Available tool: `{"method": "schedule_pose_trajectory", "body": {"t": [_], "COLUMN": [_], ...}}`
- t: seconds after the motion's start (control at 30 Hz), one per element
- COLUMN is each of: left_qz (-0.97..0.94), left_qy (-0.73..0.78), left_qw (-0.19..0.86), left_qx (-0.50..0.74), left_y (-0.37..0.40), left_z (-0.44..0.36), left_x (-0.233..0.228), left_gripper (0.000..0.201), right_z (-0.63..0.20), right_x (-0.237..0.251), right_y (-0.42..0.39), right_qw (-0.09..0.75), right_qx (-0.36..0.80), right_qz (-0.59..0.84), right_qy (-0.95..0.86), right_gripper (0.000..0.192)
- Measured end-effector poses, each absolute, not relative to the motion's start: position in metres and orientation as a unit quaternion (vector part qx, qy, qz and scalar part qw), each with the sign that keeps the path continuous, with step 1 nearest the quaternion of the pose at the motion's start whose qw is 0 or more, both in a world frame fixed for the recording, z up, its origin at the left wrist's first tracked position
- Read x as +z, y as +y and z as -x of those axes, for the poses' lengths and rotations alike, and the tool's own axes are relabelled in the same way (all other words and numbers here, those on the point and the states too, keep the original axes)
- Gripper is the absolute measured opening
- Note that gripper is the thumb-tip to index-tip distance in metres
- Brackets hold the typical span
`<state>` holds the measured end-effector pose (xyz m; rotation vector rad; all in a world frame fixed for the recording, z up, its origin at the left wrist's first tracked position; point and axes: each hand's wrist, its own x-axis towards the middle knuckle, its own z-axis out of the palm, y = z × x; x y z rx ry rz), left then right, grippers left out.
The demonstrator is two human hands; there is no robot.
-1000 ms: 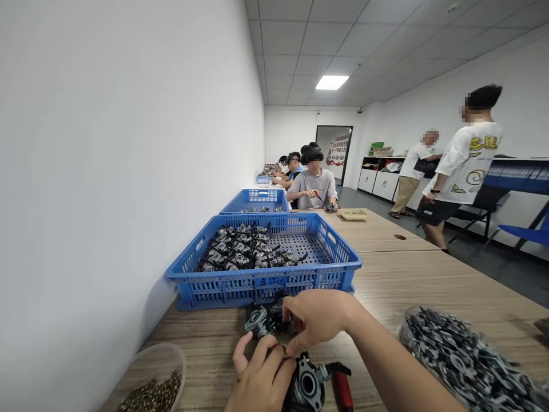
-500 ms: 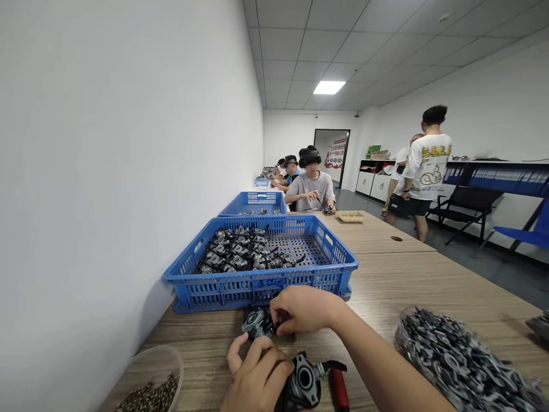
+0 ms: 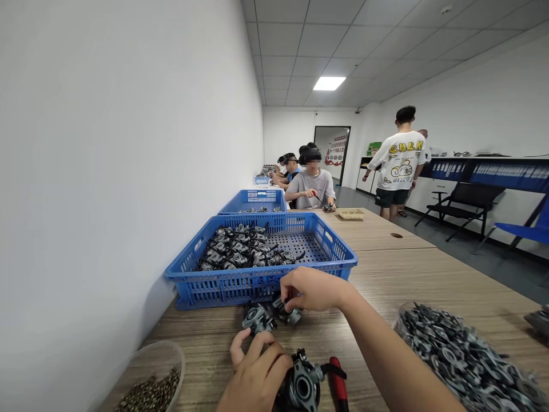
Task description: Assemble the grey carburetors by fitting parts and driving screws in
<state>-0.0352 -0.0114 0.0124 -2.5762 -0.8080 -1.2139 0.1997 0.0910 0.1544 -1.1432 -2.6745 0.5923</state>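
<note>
gripping a metal part (image 3: 288,312) at lower centre, right hand (image 3: 311,289) pinches shut; left hand (image 3: 256,377) clasps a carburetor body (image 3: 302,386) below, before the blue crate (image 3: 261,280).

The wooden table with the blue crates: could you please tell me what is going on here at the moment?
A person seated at the long wooden table grips a grey metal carburettor-like part in the left hand. The right hand closes on another small grey part just in front of the blue plastic crate of similar parts. A red-handled tool lies alongside. Co-workers sit further along.
</note>
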Motion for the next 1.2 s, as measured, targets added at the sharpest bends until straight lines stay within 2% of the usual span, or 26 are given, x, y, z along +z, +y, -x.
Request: {"method": "schedule_pose_trajectory", "body": {"t": [0.13, 0.33, 0.47, 0.53, 0.73, 0.97, 1.07, 1.2], "left_qz": [0.878, 0.883, 0.887, 0.893, 0.878, 0.859, 0.856, 0.841], "left_qy": [-0.276, -0.294, -0.3, -0.287, -0.27, -0.279, -0.282, -0.284], "left_qw": [0.099, 0.143, 0.147, 0.149, 0.173, 0.136, 0.127, 0.129], "left_qx": [-0.378, -0.335, -0.319, -0.313, -0.356, -0.407, -0.413, -0.443], "left_y": [-0.007, -0.002, -0.003, -0.002, -0.003, -0.017, -0.021, -0.025], "left_z": [0.038, 0.04, 0.04, 0.041, 0.036, 0.031, 0.031, 0.032], "left_x": [0.005, -0.011, -0.013, -0.014, -0.014, 0.011, 0.018, 0.026], "left_gripper": [0.047, 0.043, 0.065, 0.07, 0.055, 0.034, 0.029, 0.024], "right_z": [-0.201, -0.183, -0.175, -0.178, -0.197, -0.191, -0.19, -0.195], "right_x": [0.158, 0.155, 0.151, 0.153, 0.166, 0.159, 0.157, 0.165], "right_y": [0.088, 0.081, 0.078, 0.076, 0.072, 0.077, 0.077, 0.074], "right_qw": [0.072, 0.041, 0.007, -0.012, -0.143, -0.199, -0.196, -0.166], "right_qx": [0.194, 0.178, 0.171, 0.174, 0.264, 0.364, 0.39, 0.378], "right_qz": [0.398, 0.375, 0.375, 0.396, 0.431, 0.351, 0.345, 0.363], "right_qy": [-0.894, -0.909, -0.911, -0.902, -0.851, -0.84, -0.831, -0.836], "right_gripper": [0.02, 0.023, 0.03, 0.031, 0.042, 0.046, 0.058, 0.087]}}
